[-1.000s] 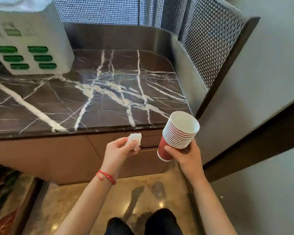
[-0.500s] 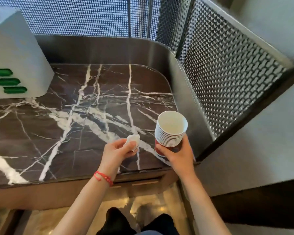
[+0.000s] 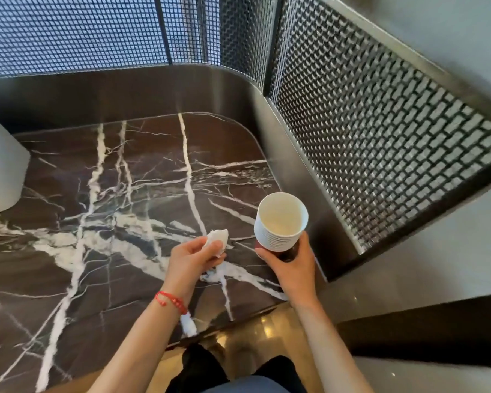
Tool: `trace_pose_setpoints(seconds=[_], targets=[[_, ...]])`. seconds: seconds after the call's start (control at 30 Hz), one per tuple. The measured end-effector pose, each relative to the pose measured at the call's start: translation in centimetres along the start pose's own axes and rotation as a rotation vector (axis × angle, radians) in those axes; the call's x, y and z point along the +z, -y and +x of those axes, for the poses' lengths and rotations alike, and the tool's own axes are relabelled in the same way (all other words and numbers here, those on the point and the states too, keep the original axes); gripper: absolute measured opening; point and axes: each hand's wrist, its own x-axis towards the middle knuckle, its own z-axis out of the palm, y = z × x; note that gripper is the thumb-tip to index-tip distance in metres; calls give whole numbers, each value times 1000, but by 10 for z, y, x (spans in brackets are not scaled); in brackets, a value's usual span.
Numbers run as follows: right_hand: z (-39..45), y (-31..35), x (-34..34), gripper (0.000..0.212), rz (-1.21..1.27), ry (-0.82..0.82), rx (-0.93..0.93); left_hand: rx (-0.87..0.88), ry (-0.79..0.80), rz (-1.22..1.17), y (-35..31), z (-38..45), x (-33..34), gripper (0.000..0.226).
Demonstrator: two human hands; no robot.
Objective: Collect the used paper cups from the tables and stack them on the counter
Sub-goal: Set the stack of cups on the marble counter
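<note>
Collecting looks done: the right hand (image 3: 291, 266) grips the nested cup stack (image 3: 279, 222) just above the marble tabletop (image 3: 111, 208), not yet released; beside it, the left hand (image 3: 192, 258) pinches a crumpled tissue (image 3: 217, 239).

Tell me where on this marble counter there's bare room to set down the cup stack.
Bare marble counter lies between the white box at left and the metal wall at right. Nearest the front right corner it is crowded: the right hand holds the cup stack, the left hand a tissue.
</note>
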Motion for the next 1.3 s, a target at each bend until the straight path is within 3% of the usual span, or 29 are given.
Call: trace_pose_setpoints(seconds=[0.67,1.3], targets=[[70,7,34,74,-9,-242,-17,-22,53,-22,-11,53,7,8],[120,15,69,78,24,-282,-6,-20,34,-59,-23,87,4,8]])
